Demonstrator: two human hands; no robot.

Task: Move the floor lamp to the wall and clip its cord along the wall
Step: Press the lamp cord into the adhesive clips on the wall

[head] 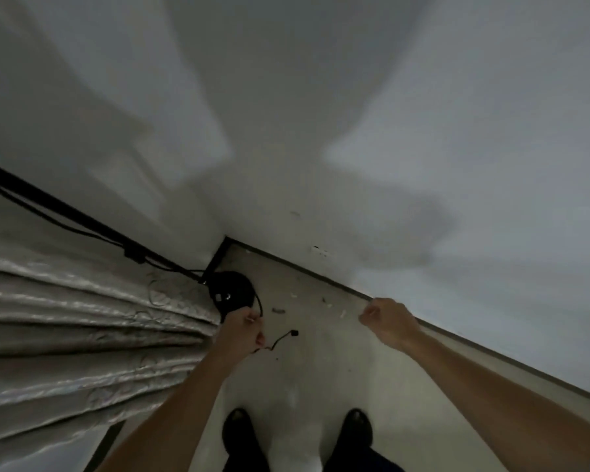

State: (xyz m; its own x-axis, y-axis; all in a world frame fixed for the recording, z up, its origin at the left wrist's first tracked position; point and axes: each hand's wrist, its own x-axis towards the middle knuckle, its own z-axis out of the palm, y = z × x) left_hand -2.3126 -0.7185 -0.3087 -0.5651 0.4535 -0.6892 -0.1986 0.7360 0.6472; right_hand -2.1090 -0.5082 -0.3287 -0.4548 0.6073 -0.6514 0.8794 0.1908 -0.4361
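**Lamp base in the corner, cord in hand**

Along the left side hangs a heavy, pale curtain [82, 321], its folds shiny and faintly patterned. Over the top of it runs the black pole of the floor lamp [65, 212], slanting down toward the corner of the room, with a thin black cable trailing beside it and a small dark block on that cable partway down. The pole meets a round black base [232, 289] that sits on the floor right in the corner, just beside the curtain's hem and close to the wall.

Just in front of the base, the left hand [242, 330] is closed around the black cord [276, 342]; the cord loops up from the base into the fist and comes out again below it, wavering across the floor to a small black end piece [294, 333].

The floor [321, 362] is pale and smooth, scattered near the wall with a few small white bits [343, 314] that are too blurred to identify. Two dark shoes [355, 427] stand at the bottom edge.

Further right, the right hand [385, 318] is curled into a loose fist near the dark baseboard [321, 270]; I cannot tell whether it holds anything. Behind it all rises a plain white wall [423, 131], crossed by broad soft shadows, with a small mark low down near the skirting.
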